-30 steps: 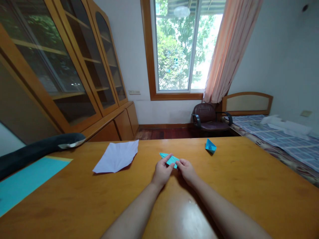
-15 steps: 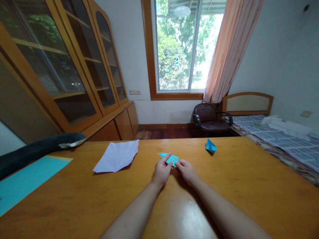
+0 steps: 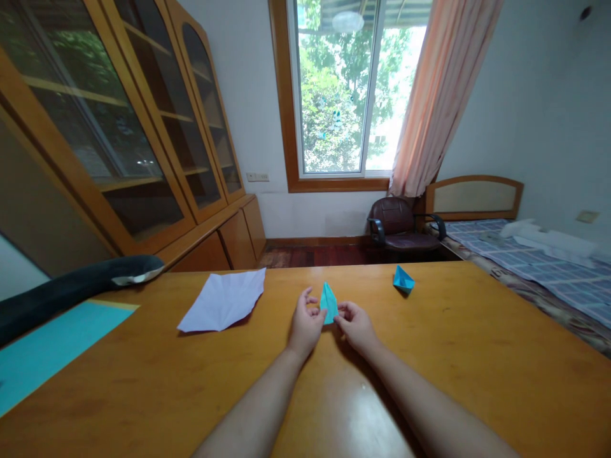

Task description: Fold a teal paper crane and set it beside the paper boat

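A small piece of folded turquoise paper (image 3: 328,305) stands between my two hands, its pointed end turned up and away from me. My left hand (image 3: 306,324) pinches its lower left edge with the thumb, while the other fingers curl loosely apart behind. On the opposite side my right hand (image 3: 354,323) grips the lower right edge between thumb and fingertips. Both hands are just above the wooden table. To the right, near the far edge, lies a blue folded paper piece (image 3: 403,280), apart from my hands.
A creased white sheet (image 3: 224,301) lies left of my hands on the table (image 3: 157,381). Farther left are a turquoise sheet (image 3: 57,350) and a long dark padded object (image 3: 81,283). Beyond the far edge stands a brown armchair (image 3: 401,226), with a bed (image 3: 520,248) at right.
The folded turquoise paper has turned from pointing left to pointing up and away. My left fingers have lifted off its face and spread; my right hand has hardly moved.
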Demonstrator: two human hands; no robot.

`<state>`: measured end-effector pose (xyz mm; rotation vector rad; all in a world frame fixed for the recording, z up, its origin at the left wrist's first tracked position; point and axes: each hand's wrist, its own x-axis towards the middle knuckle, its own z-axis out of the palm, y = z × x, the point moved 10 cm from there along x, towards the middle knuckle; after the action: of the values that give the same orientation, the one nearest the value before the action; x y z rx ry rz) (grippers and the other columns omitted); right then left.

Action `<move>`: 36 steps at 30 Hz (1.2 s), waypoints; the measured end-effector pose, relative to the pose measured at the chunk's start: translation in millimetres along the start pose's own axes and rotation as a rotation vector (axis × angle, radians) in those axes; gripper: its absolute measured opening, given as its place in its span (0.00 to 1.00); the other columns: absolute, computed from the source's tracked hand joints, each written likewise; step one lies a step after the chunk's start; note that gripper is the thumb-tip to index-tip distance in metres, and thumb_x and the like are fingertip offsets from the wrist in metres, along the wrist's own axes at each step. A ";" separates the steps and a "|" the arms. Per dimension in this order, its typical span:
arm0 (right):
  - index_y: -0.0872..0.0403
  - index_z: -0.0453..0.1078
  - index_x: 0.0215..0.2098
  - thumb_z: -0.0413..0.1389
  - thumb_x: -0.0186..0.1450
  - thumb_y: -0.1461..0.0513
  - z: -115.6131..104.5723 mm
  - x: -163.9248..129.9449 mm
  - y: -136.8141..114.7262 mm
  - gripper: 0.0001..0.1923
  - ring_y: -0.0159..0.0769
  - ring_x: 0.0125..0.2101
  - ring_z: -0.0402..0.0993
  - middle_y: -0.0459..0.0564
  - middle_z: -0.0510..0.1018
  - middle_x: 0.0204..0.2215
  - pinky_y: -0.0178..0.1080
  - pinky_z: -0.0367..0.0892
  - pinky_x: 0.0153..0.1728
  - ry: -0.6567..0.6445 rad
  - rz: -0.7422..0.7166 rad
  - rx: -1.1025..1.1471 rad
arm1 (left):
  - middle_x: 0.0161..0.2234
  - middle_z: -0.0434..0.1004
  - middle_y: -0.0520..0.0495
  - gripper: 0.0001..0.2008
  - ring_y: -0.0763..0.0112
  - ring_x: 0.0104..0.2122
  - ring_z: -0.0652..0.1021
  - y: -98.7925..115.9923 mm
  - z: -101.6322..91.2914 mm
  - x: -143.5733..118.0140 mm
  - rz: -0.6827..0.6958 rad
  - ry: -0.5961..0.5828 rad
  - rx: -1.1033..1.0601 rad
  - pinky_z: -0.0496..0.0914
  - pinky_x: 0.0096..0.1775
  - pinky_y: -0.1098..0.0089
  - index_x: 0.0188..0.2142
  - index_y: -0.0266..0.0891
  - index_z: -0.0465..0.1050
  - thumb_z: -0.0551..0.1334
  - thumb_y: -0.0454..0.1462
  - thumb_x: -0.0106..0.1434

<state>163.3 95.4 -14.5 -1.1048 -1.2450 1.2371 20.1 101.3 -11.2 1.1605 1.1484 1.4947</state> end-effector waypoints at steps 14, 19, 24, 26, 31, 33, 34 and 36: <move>0.52 0.68 0.27 0.60 0.49 0.54 -16.6 1.0 -5.8 0.12 0.35 0.22 0.69 0.47 0.75 0.21 0.37 0.64 0.25 0.144 -0.048 0.016 | 0.32 0.81 0.44 0.09 0.65 0.33 0.79 13.2 6.5 -4.2 0.045 -0.067 0.223 0.73 0.38 0.67 0.35 0.35 0.78 0.65 0.37 0.54; 0.50 0.61 0.24 0.60 0.49 0.53 -21.4 2.1 -3.4 0.13 0.34 0.21 0.68 0.42 0.70 0.17 0.36 0.62 0.23 0.190 -0.063 0.007 | 0.33 0.79 0.45 0.09 0.66 0.33 0.78 24.5 9.4 -8.0 0.151 -0.059 0.279 0.73 0.38 0.68 0.36 0.37 0.79 0.65 0.35 0.53; 0.50 0.61 0.24 0.59 0.50 0.54 -22.8 2.6 -4.5 0.12 0.34 0.21 0.68 0.43 0.70 0.17 0.36 0.62 0.23 0.192 -0.074 -0.017 | 0.34 0.78 0.44 0.10 0.67 0.34 0.78 28.5 13.4 -12.1 0.165 -0.082 0.281 0.74 0.38 0.68 0.38 0.37 0.78 0.65 0.35 0.55; 0.50 0.62 0.24 0.59 0.50 0.54 -23.4 2.8 -4.7 0.12 0.34 0.21 0.67 0.43 0.71 0.18 0.36 0.62 0.23 0.196 -0.072 -0.025 | 0.34 0.77 0.44 0.10 0.67 0.34 0.78 30.0 14.9 -13.1 0.168 -0.094 0.288 0.74 0.37 0.69 0.38 0.37 0.78 0.64 0.35 0.55; 0.51 0.63 0.23 0.59 0.50 0.53 -23.8 3.7 -2.3 0.12 0.34 0.21 0.67 0.44 0.72 0.18 0.35 0.61 0.23 0.198 -0.062 -0.055 | 0.33 0.76 0.45 0.10 0.68 0.33 0.77 29.7 16.6 -13.2 0.186 -0.110 0.309 0.73 0.35 0.70 0.37 0.37 0.78 0.65 0.36 0.55; 0.51 0.63 0.24 0.59 0.51 0.54 -24.7 3.8 -1.1 0.11 0.34 0.21 0.67 0.44 0.72 0.18 0.35 0.61 0.23 0.208 -0.071 -0.067 | 0.33 0.77 0.45 0.10 0.68 0.33 0.77 25.5 15.6 -12.3 0.177 -0.102 0.305 0.73 0.35 0.70 0.37 0.36 0.77 0.65 0.36 0.55; 0.51 0.64 0.24 0.59 0.51 0.54 -25.1 4.0 -0.4 0.11 0.34 0.21 0.67 0.44 0.72 0.18 0.35 0.62 0.23 0.212 -0.077 -0.075 | 0.33 0.77 0.44 0.09 0.67 0.33 0.77 22.7 15.5 -11.8 0.166 -0.102 0.301 0.73 0.36 0.70 0.36 0.36 0.77 0.64 0.37 0.55; 0.51 0.65 0.25 0.58 0.52 0.55 -25.8 4.3 0.5 0.10 0.34 0.22 0.68 0.44 0.72 0.19 0.36 0.63 0.24 0.218 -0.097 -0.097 | 0.32 0.78 0.45 0.08 0.67 0.32 0.78 17.8 16.5 -11.4 0.144 -0.112 0.294 0.73 0.36 0.69 0.35 0.36 0.76 0.64 0.37 0.56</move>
<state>188.8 101.3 -16.0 -1.2013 -1.1866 0.9647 36.2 89.4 6.7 1.5353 1.2578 1.3771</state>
